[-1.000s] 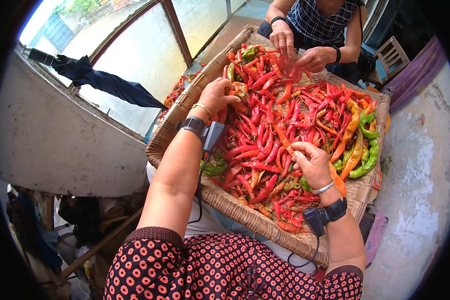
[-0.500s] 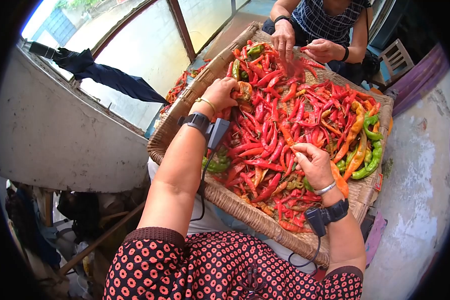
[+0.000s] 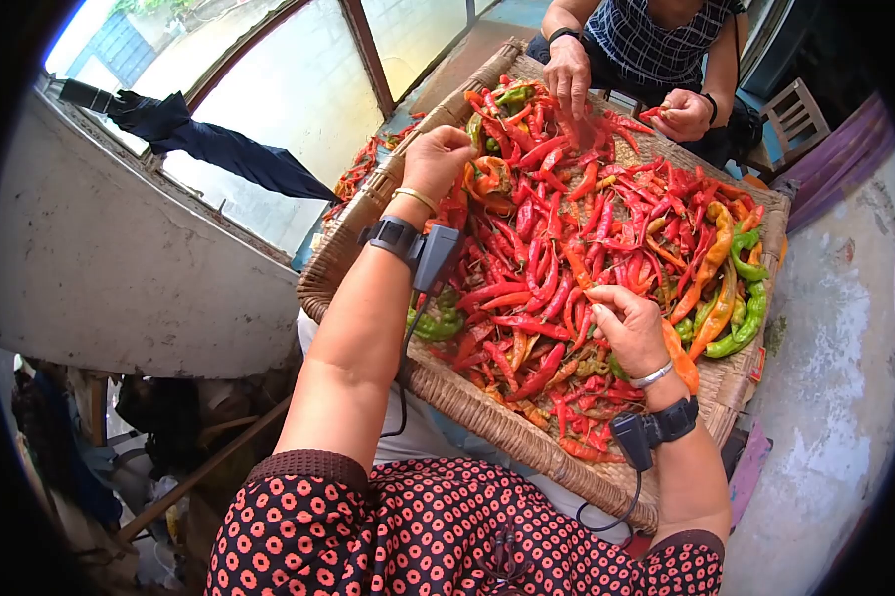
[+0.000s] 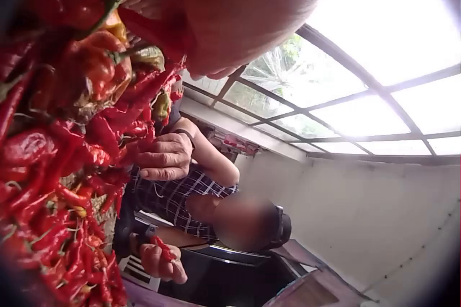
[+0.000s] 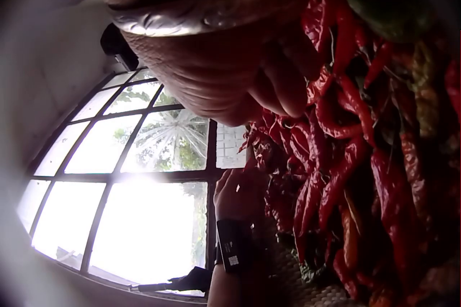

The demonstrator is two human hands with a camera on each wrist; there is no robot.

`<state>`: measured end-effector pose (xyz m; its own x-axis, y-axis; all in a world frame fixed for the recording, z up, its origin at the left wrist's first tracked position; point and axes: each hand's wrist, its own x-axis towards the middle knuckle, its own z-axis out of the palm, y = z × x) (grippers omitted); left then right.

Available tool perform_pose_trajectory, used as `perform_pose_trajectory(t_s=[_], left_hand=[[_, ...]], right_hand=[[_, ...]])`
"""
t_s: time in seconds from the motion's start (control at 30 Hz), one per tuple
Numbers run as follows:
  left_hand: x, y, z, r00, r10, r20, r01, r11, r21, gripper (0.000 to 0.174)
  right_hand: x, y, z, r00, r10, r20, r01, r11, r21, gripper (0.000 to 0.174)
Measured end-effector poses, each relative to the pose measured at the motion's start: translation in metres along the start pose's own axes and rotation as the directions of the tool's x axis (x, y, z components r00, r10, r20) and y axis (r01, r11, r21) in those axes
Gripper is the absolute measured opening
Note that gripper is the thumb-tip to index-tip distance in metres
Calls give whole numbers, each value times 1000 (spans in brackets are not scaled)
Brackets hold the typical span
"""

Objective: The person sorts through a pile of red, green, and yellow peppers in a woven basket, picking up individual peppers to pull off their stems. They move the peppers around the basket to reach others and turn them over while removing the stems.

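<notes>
A shallow woven tray [image 3: 527, 452] holds a heap of red chili peppers [image 3: 527, 258]. My left hand [image 3: 436, 164] is above the tray's left side, fingers curled. An orange-red wrinkled pepper [image 3: 489, 181] lies just below and right of it. In the left wrist view a red chili [image 4: 155, 33] overlaps that hand; I cannot tell whether the fingers hold it. My right hand [image 3: 631, 333] is low over the middle of the heap, its thumb and forefinger pinching the end of an orange-red chili [image 3: 577, 266]. In the right wrist view its fingers [image 5: 277, 84] reach down beside the red chilies.
Across the tray a person [image 3: 656, 45] works with both hands over the chilies, one hand [image 3: 684, 114] holding a red piece. Long orange and green peppers [image 3: 750, 318] lie along the right side. A folded umbrella [image 3: 239, 164] leans by the window at left.
My left hand has lifted off the wrinkled orange-red pepper and moved up and left, leaving it on the heap. My right hand stays at the same spot. The other person's right-side hand has drawn back.
</notes>
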<state>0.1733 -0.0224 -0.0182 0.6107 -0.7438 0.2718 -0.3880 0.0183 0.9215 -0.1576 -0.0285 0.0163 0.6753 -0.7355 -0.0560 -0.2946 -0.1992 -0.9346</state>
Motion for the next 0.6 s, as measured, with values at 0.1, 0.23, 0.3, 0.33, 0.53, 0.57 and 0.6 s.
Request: perform_pose_trajectory(t_s=[0.1,0.23,0.3,0.33,0.53,0.57,0.6], left_hand=[[3,15,-5,982,-48,-185,16,985,-172,8],[-18,74,-7,999,-10,41,29,863,-504,8],[-38,100,4,964,146,223,-21,876,-482,8],[-49,105,10,918,147,369,50,879,-474,9],[-94,110,57,613,452,648,-202,883,-425,6],[-99,106,62,582,420,696,-151,897,-415,5],[-101,102,65,556,434,708,-196,897,-397,5]], right_hand=[[-1,-3,0,1000,-10,1,10,1000,-12,17],[0,-2,0,999,35,41,-36,999,41,20],[0,0,0,994,88,67,-99,977,187,23],[1,-1,0,986,137,99,-162,930,329,26],[1,2,-2,979,131,155,-203,646,735,31],[2,7,-4,979,147,144,-205,628,751,28],[3,9,-6,981,154,122,-194,670,717,21]])
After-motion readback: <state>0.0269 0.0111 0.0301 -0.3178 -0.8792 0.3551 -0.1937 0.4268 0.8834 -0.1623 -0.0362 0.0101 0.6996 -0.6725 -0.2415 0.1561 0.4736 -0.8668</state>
